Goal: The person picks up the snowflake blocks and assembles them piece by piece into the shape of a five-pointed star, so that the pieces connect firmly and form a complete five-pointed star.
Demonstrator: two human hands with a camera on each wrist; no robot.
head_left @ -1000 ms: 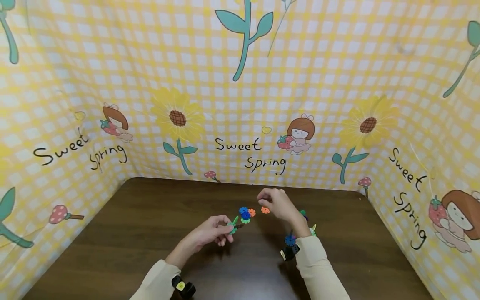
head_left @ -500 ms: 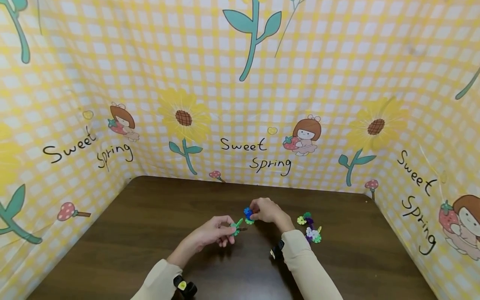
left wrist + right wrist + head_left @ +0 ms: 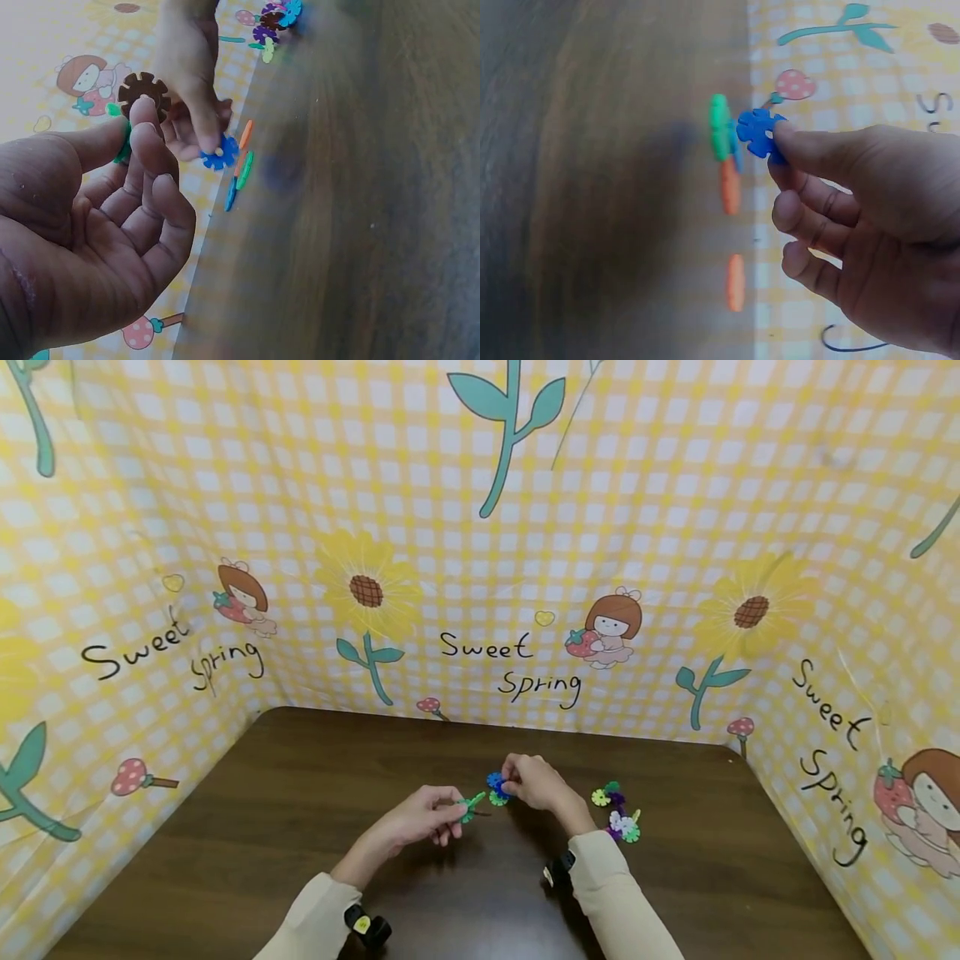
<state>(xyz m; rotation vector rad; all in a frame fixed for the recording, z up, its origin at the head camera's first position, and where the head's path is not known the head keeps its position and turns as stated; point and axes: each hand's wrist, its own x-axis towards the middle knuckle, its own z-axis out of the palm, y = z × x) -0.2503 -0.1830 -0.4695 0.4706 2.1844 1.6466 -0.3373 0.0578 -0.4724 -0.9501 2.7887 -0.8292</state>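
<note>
My left hand [image 3: 427, 817] pinches a small joined piece of notched plastic discs between thumb and forefinger. In the left wrist view, a brown snowflake disc [image 3: 141, 97] stands on a green snowflake disc [image 3: 123, 142] at the fingertips. To its right, my right hand [image 3: 536, 782] grips a dark blue snowflake disc [image 3: 757, 133] by its edge between thumb and forefinger. Right by that disc, a green disc [image 3: 718, 127], a lighter blue disc [image 3: 737, 156] and an orange disc [image 3: 730, 186] lie on the table. Another orange disc [image 3: 736, 283] lies apart from them.
A cluster of joined discs [image 3: 621, 823] in white, purple and green lies on the dark wooden table [image 3: 315, 893], right of my right hand. A yellow-checked cloth [image 3: 480, 568] walls the table's back and sides.
My right hand has moved left from the separate orange disc to the group of discs and now pinches the dark blue one. The left hand has stayed nearly still.
</note>
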